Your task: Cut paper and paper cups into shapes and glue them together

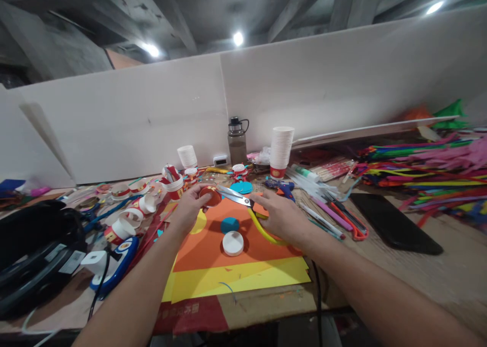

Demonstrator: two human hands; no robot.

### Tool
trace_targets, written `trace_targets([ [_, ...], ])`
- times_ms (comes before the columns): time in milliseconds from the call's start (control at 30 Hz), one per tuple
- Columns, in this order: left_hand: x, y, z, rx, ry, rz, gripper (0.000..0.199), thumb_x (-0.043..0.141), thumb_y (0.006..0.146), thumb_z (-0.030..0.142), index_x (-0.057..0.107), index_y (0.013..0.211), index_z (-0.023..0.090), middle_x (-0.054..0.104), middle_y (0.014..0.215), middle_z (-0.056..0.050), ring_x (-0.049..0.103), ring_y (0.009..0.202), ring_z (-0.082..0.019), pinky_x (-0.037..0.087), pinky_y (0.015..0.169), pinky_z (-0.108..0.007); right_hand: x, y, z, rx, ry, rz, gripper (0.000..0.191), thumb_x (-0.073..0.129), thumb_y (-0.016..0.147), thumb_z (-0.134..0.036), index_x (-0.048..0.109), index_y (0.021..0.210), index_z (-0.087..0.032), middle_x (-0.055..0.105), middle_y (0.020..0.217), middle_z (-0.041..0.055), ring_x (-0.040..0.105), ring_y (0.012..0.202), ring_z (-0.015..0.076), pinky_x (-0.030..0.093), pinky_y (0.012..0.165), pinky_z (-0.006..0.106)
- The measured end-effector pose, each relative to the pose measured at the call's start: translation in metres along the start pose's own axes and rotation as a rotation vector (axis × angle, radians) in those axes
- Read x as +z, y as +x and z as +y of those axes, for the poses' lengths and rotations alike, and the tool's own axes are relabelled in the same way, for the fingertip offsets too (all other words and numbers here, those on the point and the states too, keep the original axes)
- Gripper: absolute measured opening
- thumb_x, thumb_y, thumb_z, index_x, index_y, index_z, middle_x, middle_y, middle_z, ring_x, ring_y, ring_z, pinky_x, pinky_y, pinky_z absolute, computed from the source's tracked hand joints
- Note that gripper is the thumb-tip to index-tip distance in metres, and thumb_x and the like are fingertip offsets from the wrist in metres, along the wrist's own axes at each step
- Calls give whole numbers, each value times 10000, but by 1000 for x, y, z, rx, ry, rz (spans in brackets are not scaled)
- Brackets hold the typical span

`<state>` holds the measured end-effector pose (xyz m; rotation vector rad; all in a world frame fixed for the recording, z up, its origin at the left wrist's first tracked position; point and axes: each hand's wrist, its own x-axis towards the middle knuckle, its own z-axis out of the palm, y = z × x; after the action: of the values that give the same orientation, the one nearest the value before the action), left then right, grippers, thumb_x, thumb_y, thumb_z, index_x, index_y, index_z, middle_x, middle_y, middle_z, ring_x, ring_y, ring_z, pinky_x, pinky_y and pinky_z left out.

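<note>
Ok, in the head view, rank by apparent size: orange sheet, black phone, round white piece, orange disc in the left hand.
1. Orange sheet
2. Black phone
3. Round white piece and orange disc: too alike to rank; left hand overlaps the disc.

Yellow scissor handle partly hidden behind the right hand

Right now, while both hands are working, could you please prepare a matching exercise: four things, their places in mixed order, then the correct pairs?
Things
1. Yellow-handled metal scissors
2. Round orange-red piece
3. Flat black rectangular phone
4. Grey see-through bottle with black lid

Places
A. Upright before the tall white board
B. In the left hand
C. Flat on the brown tabletop, far right
D. In the right hand

Pairs: 1-D, 2-B, 3-C, 4-A
</note>
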<state>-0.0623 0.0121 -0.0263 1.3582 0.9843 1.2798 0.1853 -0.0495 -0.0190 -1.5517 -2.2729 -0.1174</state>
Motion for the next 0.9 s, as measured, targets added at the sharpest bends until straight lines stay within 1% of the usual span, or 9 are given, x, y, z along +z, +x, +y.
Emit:
trace_targets([
  [200,-3,-1,-2,9,93,-29,355,722,719,368,660,976,132,638,699,-6,463,519,-75,317,433,-181,-7,0,-3,-13,-33,-23,412,578,868,-282,615,1278,-296,664,1160,56,641,883,199,384,641,282],
  [333,-4,-2,-1,-8,145,-31,364,734,709,388,665,962,134,626,693,-3,448,506,-74,313,425,-185,-11,-1,-4,-28,-82,-51,396,553,880,-296,608,1272,-277,650,1188,68,642,893,205,387,640,284],
  [400,-4,-3,-1,-16,135,-42,356,741,708,388,664,951,139,623,695,1,442,503,-69,312,426,-183,-12,-2,-5,-41,-117,-56,384,542,887,-298,607,1265,-270,647,1178,79,641,886,208,385,633,285],
  [533,-3,-5,1,-80,84,-67,341,751,697,389,655,910,140,617,659,7,460,497,-69,307,426,-175,-11,-2,-7,-70,-162,-50,391,526,897,-281,588,1283,-280,653,1128,85,639,866,215,377,613,287],
  [667,1,-6,3,-136,-1,-43,362,784,634,372,640,870,138,610,616,11,479,460,-72,272,395,-170,-9,-3,-8,-72,-175,-46,365,506,914,-279,596,1267,-260,660,1064,97,635,848,214,377,614,284],
  [767,2,-6,3,-163,-50,-38,380,802,606,363,635,862,138,611,610,15,489,444,-73,258,375,-167,-7,-4,-8,-73,-178,-30,376,511,909,-280,591,1275,-243,650,1076,115,626,859,209,388,636,282],
  [900,2,-5,3,-170,-65,-45,382,811,605,360,639,856,129,611,619,18,467,438,-55,256,365,-154,-5,-4,-7,-93,-177,-15,406,506,902,-248,574,1302,-247,643,1090,118,612,853,210,384,646,283],
])
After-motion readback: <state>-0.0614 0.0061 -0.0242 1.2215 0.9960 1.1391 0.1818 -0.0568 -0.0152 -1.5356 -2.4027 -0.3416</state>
